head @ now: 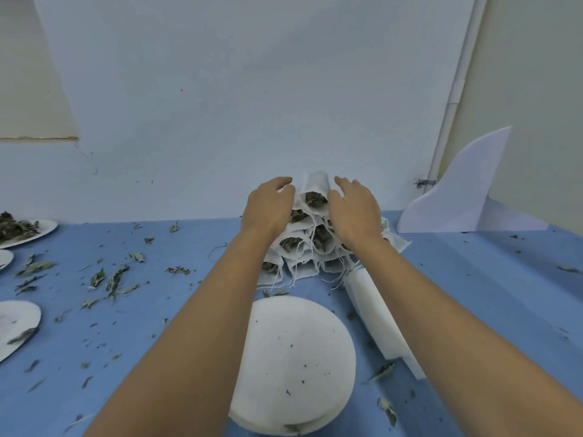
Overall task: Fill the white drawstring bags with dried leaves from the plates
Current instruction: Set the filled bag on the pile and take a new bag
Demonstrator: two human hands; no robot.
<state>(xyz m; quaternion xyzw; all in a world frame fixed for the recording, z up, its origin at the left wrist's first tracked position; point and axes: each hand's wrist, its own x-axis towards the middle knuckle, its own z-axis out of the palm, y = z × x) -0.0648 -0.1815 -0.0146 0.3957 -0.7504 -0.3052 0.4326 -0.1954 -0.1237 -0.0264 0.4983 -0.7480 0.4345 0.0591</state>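
The top bag (315, 188) is found at 12 o'clock, capping a pile (301, 252) of filled bags stacked against the wall. It is flanked by the left hand (270, 209) and right hand (356, 209). Both grips are open, with fingers laid loosely at its sides. The cloth is judged thin, soft and light, and the leaves inside brittle. Hold is best taken at the sides, behind the open mouth, without squeezing. An empty plate (293, 357), round and white, is noted at 6 o'clock, and a full plate (41, 230) at 9 o'clock. Loose leaves (115, 279) are scattered over the blue worktop (489, 294).
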